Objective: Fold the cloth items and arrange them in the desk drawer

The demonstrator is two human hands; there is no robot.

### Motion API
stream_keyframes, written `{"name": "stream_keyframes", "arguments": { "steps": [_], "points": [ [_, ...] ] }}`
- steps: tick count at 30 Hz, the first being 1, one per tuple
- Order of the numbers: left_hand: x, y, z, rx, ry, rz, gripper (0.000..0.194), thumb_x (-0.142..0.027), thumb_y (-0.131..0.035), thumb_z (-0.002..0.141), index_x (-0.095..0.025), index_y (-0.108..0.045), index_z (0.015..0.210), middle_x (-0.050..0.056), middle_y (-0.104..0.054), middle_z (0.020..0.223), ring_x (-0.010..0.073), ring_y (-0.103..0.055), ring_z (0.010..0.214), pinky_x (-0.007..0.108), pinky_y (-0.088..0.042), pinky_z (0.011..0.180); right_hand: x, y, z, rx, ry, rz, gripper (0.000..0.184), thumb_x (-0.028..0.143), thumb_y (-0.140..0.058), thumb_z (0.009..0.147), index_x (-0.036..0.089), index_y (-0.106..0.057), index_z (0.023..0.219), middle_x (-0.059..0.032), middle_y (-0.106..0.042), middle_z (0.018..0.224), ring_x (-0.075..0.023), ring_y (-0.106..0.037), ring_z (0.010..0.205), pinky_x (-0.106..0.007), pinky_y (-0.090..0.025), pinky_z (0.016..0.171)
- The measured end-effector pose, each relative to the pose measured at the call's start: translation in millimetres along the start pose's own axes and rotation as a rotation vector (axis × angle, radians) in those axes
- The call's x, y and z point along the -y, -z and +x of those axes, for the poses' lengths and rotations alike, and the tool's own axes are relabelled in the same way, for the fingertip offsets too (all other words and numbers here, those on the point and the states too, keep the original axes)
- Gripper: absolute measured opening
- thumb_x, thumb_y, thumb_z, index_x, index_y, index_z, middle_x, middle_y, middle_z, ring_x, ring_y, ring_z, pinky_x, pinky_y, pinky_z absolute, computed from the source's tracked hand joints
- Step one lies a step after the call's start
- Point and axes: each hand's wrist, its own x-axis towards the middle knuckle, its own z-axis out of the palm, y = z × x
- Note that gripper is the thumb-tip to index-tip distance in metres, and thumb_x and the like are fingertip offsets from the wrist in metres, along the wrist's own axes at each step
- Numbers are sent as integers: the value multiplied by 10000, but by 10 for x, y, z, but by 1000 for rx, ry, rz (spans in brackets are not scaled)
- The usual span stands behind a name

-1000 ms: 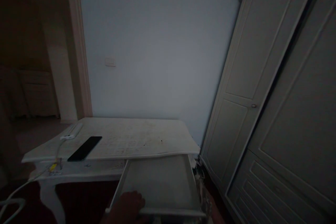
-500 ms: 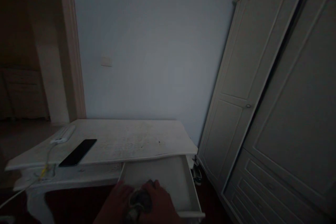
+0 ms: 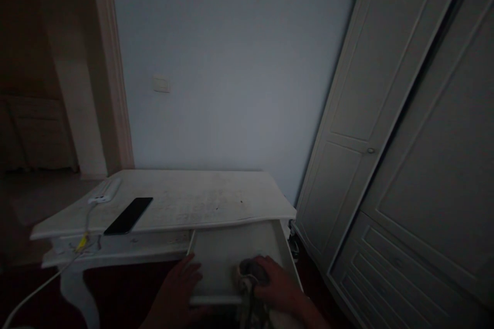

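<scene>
A white drawer point(image 3: 219, 259) stands pulled out from the white desk point(image 3: 193, 198), low in the head view. Inside it, toward the front, my right hand point(image 3: 276, 282) is closed around a dark grey, soft-looking bundle point(image 3: 250, 271); lighter material hangs from the bundle over the drawer's front edge. What kind of thing it is cannot be made out in the dim light. My left hand point(image 3: 181, 282) is at the drawer's left front corner, fingers stretched and apart, holding nothing visible. Whether it touches the drawer wall is unclear.
A black phone point(image 3: 128, 216) lies on the desk's left part, beside a white power strip point(image 3: 106, 190) with a white cable point(image 3: 38, 288) trailing down. At right stands a tall wardrobe point(image 3: 347, 113). A light switch point(image 3: 161, 84) is on the wall; a dark object point(image 3: 294, 248) sits beside the desk.
My hands were together at the grey bundle near the drawer's front. Now the right hand has moved right with the bundle, and the left has come away to the drawer's left corner.
</scene>
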Motion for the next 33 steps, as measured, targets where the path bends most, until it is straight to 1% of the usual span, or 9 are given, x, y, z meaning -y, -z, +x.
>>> {"name": "stream_keyframes", "arguments": {
  "steps": [3,7,12,15,18,20,23,28,33],
  "points": [
    [25,-17,-13,-61,-30,9,655,-829,-730,782,-320,-764,1194,82,-752,1349,409,-613,1350,550,-539,1085,-138,218,-126,-17,-105,-58,490,340,-672,709,274,-728,1191,-52,-695,1102,-299,-660,1053,-370,-465,914],
    [4,33,4,-42,-34,-3,613,-815,-726,800,-325,-767,1165,72,-762,1322,414,-597,1373,548,-558,1068,-43,89,-83,-32,-88,-119,507,365,-707,687,292,-723,1189,-57,-689,1127,-305,-679,1012,-385,-481,881],
    [-64,85,41,73,48,-6,622,-822,-748,765,-326,-775,1140,87,-751,1339,446,-550,1417,595,-548,1087,293,-112,236,-56,154,340,535,361,-763,687,252,-704,1208,-61,-731,1170,-300,-686,1099,-400,-511,976],
    [-84,101,60,91,69,-28,625,-812,-782,736,-336,-771,1140,87,-751,1324,438,-543,1423,577,-543,1101,473,196,430,-324,250,542,512,429,-739,786,237,-666,1255,-77,-726,1246,-288,-681,1160,-407,-517,1034],
    [-106,159,82,98,62,-61,628,-824,-763,747,-332,-768,1138,75,-760,1295,424,-538,1430,554,-543,1107,525,709,511,-728,278,509,581,508,-741,815,230,-618,1310,-98,-686,1317,-295,-640,1238,-429,-490,1099],
    [-125,205,95,84,76,-73,641,-844,-740,755,-322,-768,1126,70,-760,1295,419,-529,1440,546,-542,1106,478,949,478,-863,289,498,634,532,-735,829,224,-576,1359,-111,-658,1357,-296,-623,1264,-442,-473,1121],
    [-141,238,102,63,91,-85,648,-858,-713,770,-321,-766,1129,63,-758,1301,411,-518,1451,535,-541,1102,340,888,319,-699,290,438,640,476,-732,838,237,-554,1404,-111,-640,1388,-294,-613,1281,-446,-459,1127],
    [-135,206,109,101,77,-117,597,-819,-732,781,-327,-774,1117,60,-762,1278,410,-512,1453,513,-548,1096,252,-81,146,-59,158,97,660,343,-817,650,262,-660,1287,-83,-676,1206,-316,-677,1098,-424,-523,955],
    [-202,281,177,203,107,-110,436,-518,-831,800,-375,-753,1204,36,-746,1316,397,-468,1490,533,-477,1192,645,-735,394,48,175,-120,818,492,-874,583,339,-618,1345,-78,-631,1229,-353,-659,1054,-453,-507,913]
  ]
}}
